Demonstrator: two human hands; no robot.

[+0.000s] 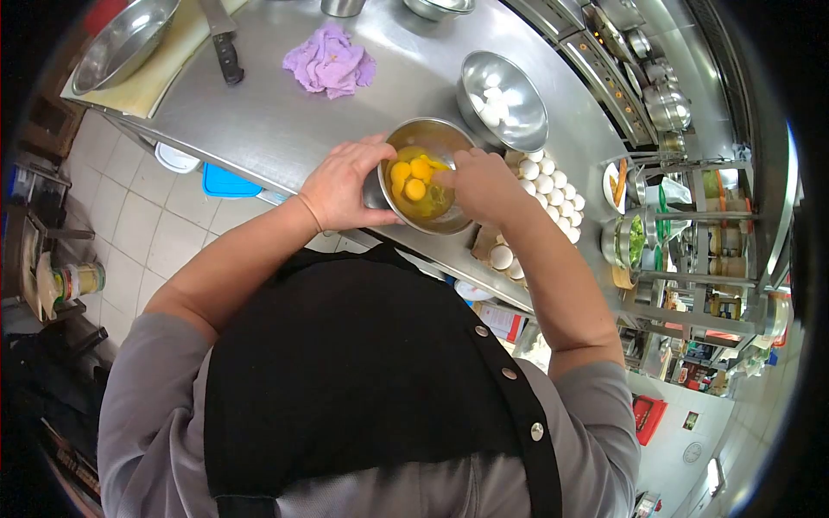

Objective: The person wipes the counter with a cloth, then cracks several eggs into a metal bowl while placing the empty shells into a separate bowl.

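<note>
A steel bowl (449, 138) at the counter's near edge holds several raw egg yolks (412, 177). My left hand (341, 186) grips the bowl's left rim. My right hand (485, 183) is over the bowl's right rim with fingers bunched; whether it holds an egg or shell is hidden. A tray of white eggs (546, 186) lies just right of my right hand. A larger steel bowl (518, 121) behind holds white eggshells (492, 102).
A purple cloth (330, 60) lies on the steel counter (268, 129). A knife (223, 43) and a steel pan (121, 43) rest on a cutting board at the far left. Racks with containers and pots stand to the right.
</note>
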